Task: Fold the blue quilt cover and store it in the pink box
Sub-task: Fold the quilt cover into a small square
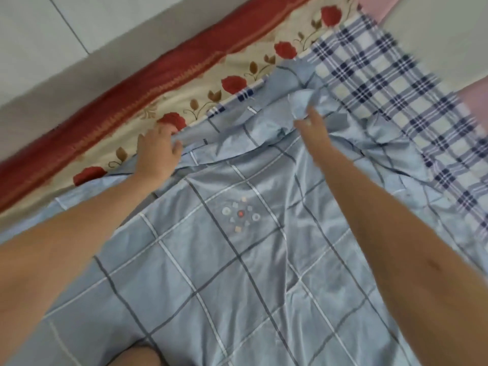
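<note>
From my remote seat I see the blue quilt cover [237, 273] spread flat across most of the view, from the centre down to 6 o'clock. It has a grid of dark and white lines and a small round stitched motif [240, 215] near the middle. Its far edge, up toward 12 o'clock, is rumpled and partly doubled over.

The left hand [158, 151] sits at 10 o'clock on that far edge. Its fingers are curled over the hem and its thumb lies on top, so it grips the cloth. The right hand [313, 128] is at 1 o'clock and smeared by motion blur. As far as I can make out, its fingertips pinch a small bunch of the cover, which stands up in a peak just above them.

Under the cover, toward 11 o'clock, lies a cream flowered sheet [211, 83] with red roses and a red band [118, 93] along its outer side. Beyond that is pale tiled floor [52, 27]. A blue and white checked cloth [369, 83] shows from 1 to 3 o'clock, touching the cover's edge. Pink patches [472, 101] show at the right border. I cannot tell what they are. A bare knee [134, 357] shows at 7 o'clock.
</note>
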